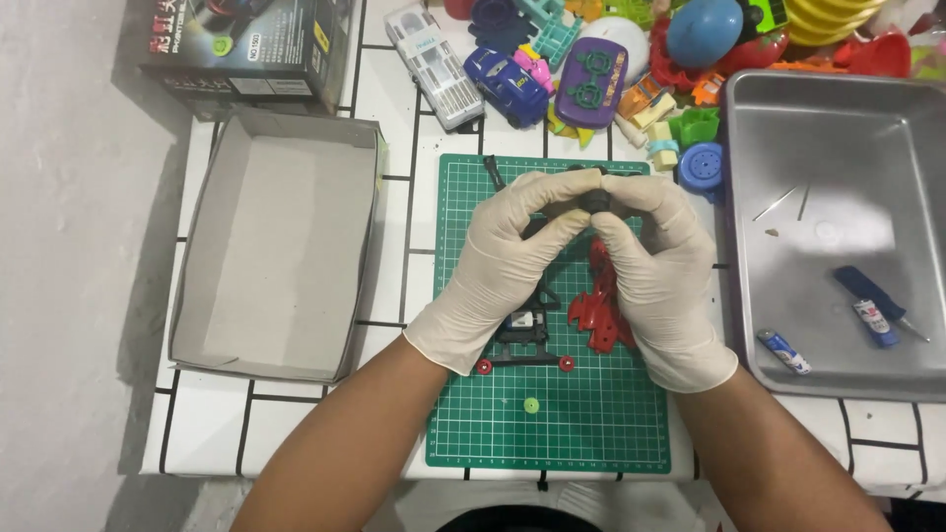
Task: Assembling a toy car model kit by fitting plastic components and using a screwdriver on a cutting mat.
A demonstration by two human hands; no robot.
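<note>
Both hands wear cream latex gloves and meet above a green cutting mat (552, 433). My left hand (498, 266) and my right hand (655, 276) pinch a small black round part (595, 200) between their fingertips. Under the hands lie a black toy car chassis (522, 340) with small red hubs and a red toy car body shell (599, 305). A tiny green round piece (531, 405) rests on the mat below them.
An open cardboard box lid (281, 246) lies at left, a printed box (246, 49) behind it. A metal tray (838, 148) at right holds a blue screwdriver (872, 305) and a small battery (784, 352). Several plastic toys (591, 69) crowd the far edge.
</note>
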